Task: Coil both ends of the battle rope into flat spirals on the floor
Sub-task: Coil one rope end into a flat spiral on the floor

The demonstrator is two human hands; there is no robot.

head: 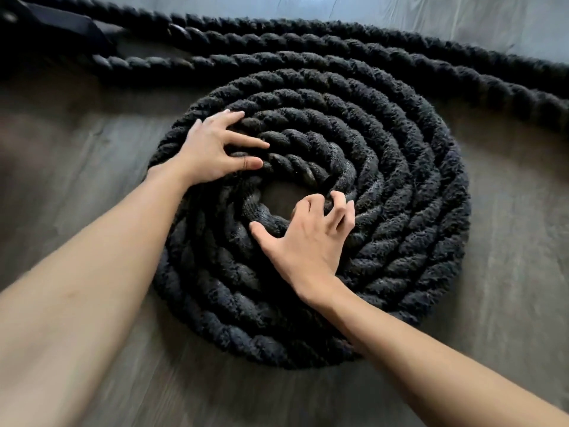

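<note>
Black battle rope point(385, 167) lies spiralled flat on the wood floor point(77, 124) — left hand point(212, 149) splayed, pressing the outer turns, right hand point(311, 238) hooking bent fingers over an inner turn — it looks heavy, thick and grippy, best shoved turn by turn.

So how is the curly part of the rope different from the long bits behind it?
The spiral is wound in rings round a small gap; the loose lengths run long and curved beyond it. The left hand and right hand rest on the spiral; neither touches the loose lengths. Both are the same black, fuzzy, twisted rope lying flat on the floor.
</note>
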